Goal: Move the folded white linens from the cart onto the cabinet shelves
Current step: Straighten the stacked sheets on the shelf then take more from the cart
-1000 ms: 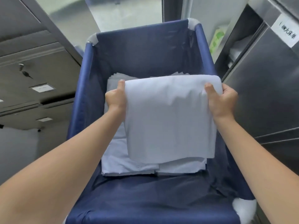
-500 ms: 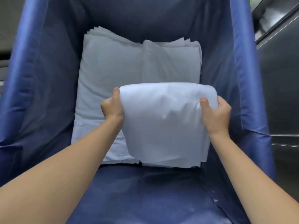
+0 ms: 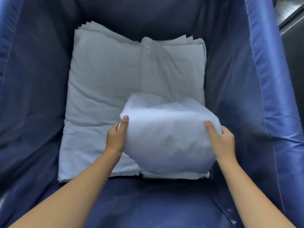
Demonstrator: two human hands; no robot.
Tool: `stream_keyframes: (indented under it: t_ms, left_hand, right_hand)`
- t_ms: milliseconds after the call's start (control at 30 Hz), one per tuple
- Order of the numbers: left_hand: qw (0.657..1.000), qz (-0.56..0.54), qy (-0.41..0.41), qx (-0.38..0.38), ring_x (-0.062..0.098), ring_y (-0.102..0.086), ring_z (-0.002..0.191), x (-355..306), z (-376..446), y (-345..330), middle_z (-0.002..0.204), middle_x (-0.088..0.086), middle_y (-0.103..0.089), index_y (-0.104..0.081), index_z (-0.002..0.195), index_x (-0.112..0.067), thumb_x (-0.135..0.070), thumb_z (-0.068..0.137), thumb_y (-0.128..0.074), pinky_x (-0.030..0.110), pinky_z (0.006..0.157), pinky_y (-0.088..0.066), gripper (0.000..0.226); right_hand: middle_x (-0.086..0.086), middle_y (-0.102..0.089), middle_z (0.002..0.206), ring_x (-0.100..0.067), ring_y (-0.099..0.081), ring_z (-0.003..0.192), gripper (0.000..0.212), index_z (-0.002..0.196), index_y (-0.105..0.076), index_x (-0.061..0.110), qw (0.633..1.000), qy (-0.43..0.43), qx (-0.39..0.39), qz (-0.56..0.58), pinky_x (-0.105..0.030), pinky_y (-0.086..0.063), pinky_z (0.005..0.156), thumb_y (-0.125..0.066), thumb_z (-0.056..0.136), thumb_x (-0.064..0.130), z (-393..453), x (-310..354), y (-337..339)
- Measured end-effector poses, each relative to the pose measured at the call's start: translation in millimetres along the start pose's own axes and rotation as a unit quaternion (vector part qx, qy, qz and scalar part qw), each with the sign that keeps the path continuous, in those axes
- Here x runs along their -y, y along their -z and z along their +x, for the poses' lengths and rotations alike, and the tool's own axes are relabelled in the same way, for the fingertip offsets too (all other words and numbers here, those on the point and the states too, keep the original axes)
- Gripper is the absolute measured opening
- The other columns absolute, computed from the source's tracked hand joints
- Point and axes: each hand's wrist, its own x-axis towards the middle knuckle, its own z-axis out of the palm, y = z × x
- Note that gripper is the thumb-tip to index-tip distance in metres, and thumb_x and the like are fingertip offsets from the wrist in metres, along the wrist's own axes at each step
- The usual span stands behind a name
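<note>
A folded white linen [image 3: 167,137] is held between both hands inside the blue fabric cart [image 3: 263,79]. My left hand [image 3: 116,135] grips its left edge, thumb on top. My right hand [image 3: 220,139] grips its right edge the same way. The linen bulges upward in the middle. Under it lies a stack of folded white linens [image 3: 105,76] on the cart's bottom, two piles side by side. The held linen hangs over the near right part of that stack.
The cart's dark blue walls close in on all sides, and its near floor [image 3: 148,203] is bare fabric. A strip of metal cabinet [image 3: 289,17] shows at the top right corner.
The view has dropped into the cart, so the cabinets are out of sight. Both hands have lowered the linen towards the stack, and it now bulges upward.
</note>
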Motion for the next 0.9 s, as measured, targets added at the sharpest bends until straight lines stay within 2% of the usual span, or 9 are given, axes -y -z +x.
stream_keyframes:
  t_ms: [100,200,267,333,433,567,700,833,900]
  left_hand:
    - [0.999,0.02,-0.027,0.0,0.019,-0.062,0.093,-9.9,13.0,2.5,0.104,-0.001,-0.067,-0.065,0.109,-0.011,-0.07,0.069,-0.059,0.035,0.08,-0.048,0.072]
    - [0.998,0.04,-0.036,0.023,0.02,-0.063,0.09,-20.4,33.8,-1.1,0.099,-0.003,-0.067,-0.066,0.104,-0.016,-0.055,0.083,-0.067,0.032,0.073,-0.048,0.045]
    - [0.997,0.065,-0.029,0.033,0.019,-0.065,0.092,-27.5,48.9,-3.3,0.103,-0.002,-0.069,-0.069,0.108,-0.017,-0.05,0.088,-0.067,0.033,0.073,-0.048,0.038]
    - [0.995,0.088,-0.013,0.045,0.02,-0.067,0.091,-33.9,63.2,-5.4,0.104,0.001,-0.071,-0.071,0.107,-0.015,-0.049,0.088,-0.066,0.032,0.071,-0.048,0.039]
    - [0.991,0.098,0.046,0.08,0.026,-0.069,0.09,-40.8,82.0,-8.9,0.102,0.005,-0.073,-0.07,0.106,-0.013,-0.05,0.084,-0.069,0.031,0.072,-0.052,0.043]
    - [0.986,0.1,0.079,0.111,0.029,-0.072,0.088,-40.9,103.1,-16.4,0.1,0.008,-0.075,-0.068,0.111,-0.009,-0.048,0.078,-0.075,0.037,0.081,-0.056,0.051]
    - [0.989,0.09,0.056,0.107,0.026,-0.073,0.076,-35.5,115.9,-24.4,0.095,0.013,-0.075,-0.068,0.106,-0.001,-0.032,0.084,-0.075,0.03,0.061,-0.052,0.039]
    - [0.982,0.088,0.091,0.141,0.029,-0.075,0.081,-35.4,132.3,-27.7,0.093,0.011,-0.077,-0.07,0.107,-0.003,-0.033,0.083,-0.076,0.034,0.071,-0.057,0.039]
    - [0.983,0.091,0.076,0.142,0.028,-0.074,0.08,-38.5,135.9,-30.5,0.093,0.01,-0.077,-0.07,0.107,-0.005,-0.028,0.085,-0.076,0.032,0.067,-0.056,0.033]
  right_hand:
    - [0.002,-0.061,0.088,-0.019,-0.058,0.079,0.049,0.089,-0.06,0.004,0.997,-0.054,0.05,0.01,-0.034,-0.045,0.069,-0.064,0.084,0.053,15.8,15.9,3.9]
    - [0.001,-0.072,0.105,-0.021,-0.07,0.094,0.065,0.112,-0.068,0.019,0.983,-0.136,0.123,0.013,-0.038,-0.054,0.09,-0.065,0.07,0.069,36.0,27.7,5.0]
    - [0.001,-0.073,0.11,-0.023,-0.072,0.093,0.073,0.121,-0.067,0.022,0.974,-0.171,0.148,0.029,-0.038,-0.055,0.088,-0.068,0.066,0.07,48.0,33.7,4.0]
    - [-0.001,-0.071,0.112,-0.023,-0.07,0.097,0.07,0.128,-0.064,0.017,0.96,-0.207,0.17,0.076,-0.036,-0.052,0.084,-0.064,0.078,0.065,58.6,41.2,1.2]
    - [-0.006,-0.074,0.104,-0.027,-0.067,0.099,0.048,0.113,-0.069,0.014,0.94,-0.248,0.198,0.122,-0.036,-0.049,0.083,-0.054,0.094,0.055,71.4,50.6,-1.3]
    - [-0.006,-0.072,0.09,-0.023,-0.066,0.079,0.03,0.1,-0.07,0.015,0.934,-0.261,0.218,0.107,-0.033,-0.05,0.074,-0.059,0.095,0.042,91.3,57.9,-13.8]
    - [-0.014,-0.074,0.107,-0.029,-0.068,0.095,0.036,0.112,-0.069,0.01,0.933,-0.282,0.222,-0.001,-0.036,-0.054,0.084,-0.066,0.091,0.039,109.3,59.8,-28.7]
    - [-0.013,-0.076,0.091,-0.03,-0.07,0.08,0.033,0.104,-0.071,0.005,0.916,-0.269,0.253,-0.157,-0.035,-0.055,0.077,-0.071,0.084,0.031,122.9,65.0,-38.0]
    - [-0.01,-0.076,0.087,-0.028,-0.07,0.078,0.036,0.098,-0.071,0.007,0.909,-0.272,0.263,-0.175,-0.034,-0.054,0.078,-0.073,0.081,0.039,127.5,69.9,-42.1]
